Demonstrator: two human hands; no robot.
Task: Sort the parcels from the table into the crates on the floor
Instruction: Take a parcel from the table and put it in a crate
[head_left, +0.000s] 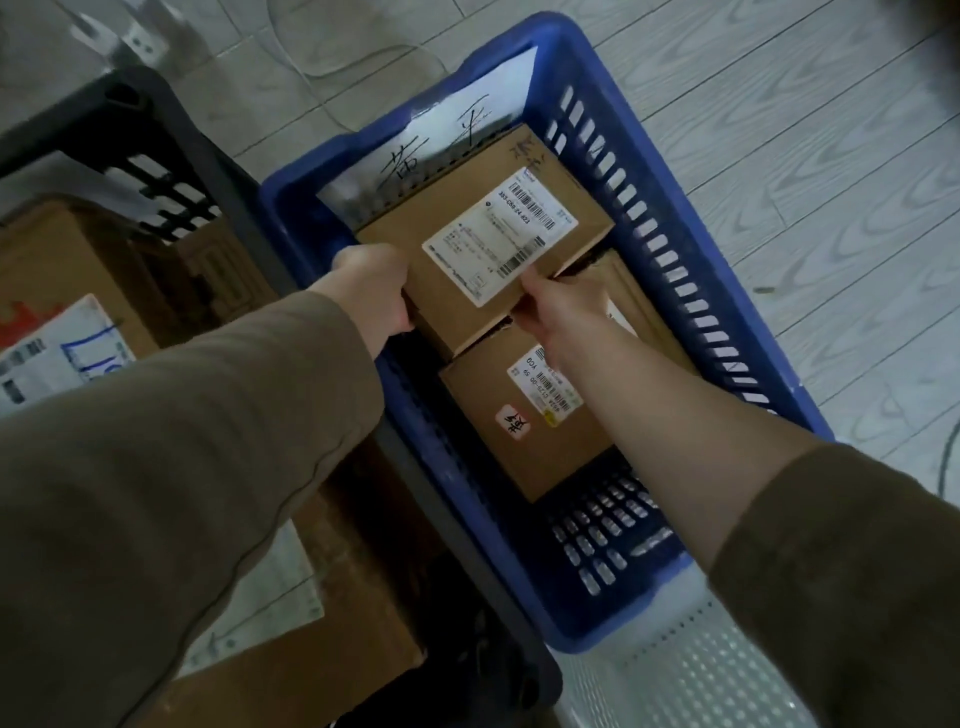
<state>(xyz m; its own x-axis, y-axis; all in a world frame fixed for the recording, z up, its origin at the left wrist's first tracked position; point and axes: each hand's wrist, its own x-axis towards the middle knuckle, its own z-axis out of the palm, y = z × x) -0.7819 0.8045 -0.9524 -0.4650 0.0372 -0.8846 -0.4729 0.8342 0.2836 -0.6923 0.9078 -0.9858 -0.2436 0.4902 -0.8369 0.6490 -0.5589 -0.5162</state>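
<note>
A brown cardboard parcel (457, 249) with a white shipping label sits at the far end of the blue plastic crate (691, 270) on the floor. My left hand (376, 288) grips its near left corner. My right hand (558, 306) holds its near right edge, fingers tucked under it. The parcel rests partly on a second brown parcel (524, 436) with a white label and a red-and-white sticker. A third brown parcel (634, 306) lies beside them against the crate's right wall, mostly hidden by my right arm.
A black crate (171, 130) stands to the left of the blue one and holds brown boxes and a white-labelled parcel (57, 348). A handwritten white sheet (467, 114) leans on the blue crate's far wall. Grey wood-patterned floor lies to the right.
</note>
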